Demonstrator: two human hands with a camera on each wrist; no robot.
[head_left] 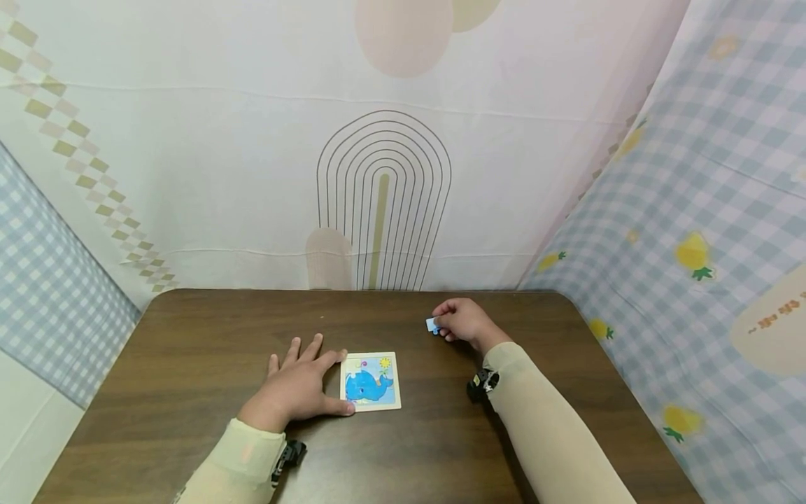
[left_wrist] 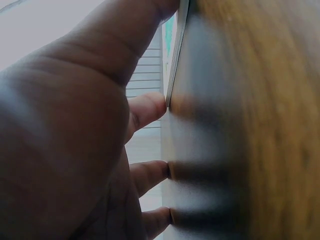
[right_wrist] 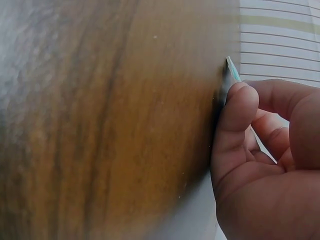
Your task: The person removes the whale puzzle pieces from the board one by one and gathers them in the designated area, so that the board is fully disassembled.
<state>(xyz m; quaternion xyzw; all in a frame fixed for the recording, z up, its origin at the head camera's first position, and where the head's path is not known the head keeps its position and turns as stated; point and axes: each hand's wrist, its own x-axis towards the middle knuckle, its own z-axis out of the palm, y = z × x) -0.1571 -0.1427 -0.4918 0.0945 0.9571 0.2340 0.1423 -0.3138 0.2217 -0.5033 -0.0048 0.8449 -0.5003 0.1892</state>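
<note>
A small square jigsaw puzzle (head_left: 370, 386) in a pale frame lies on the table, its picture a blue whale with a yellow sun at the upper right. My left hand (head_left: 296, 387) rests at its left side with fingers spread, thumb and index fingertip touching the frame's left corners. Farther back and to the right, my right hand (head_left: 464, 323) pinches a light blue puzzle piece (head_left: 432, 325) between thumb and fingers. In the right wrist view that piece (right_wrist: 233, 70) shows nearly edge-on, low over the wood, partly hidden by the thumb.
The brown wooden table (head_left: 208, 336) ends at a white patterned cloth (head_left: 252, 175) hung behind it. Checked blue cloth (head_left: 630, 280) with yellow fruit prints hangs close along the right side, and more checked cloth covers the left.
</note>
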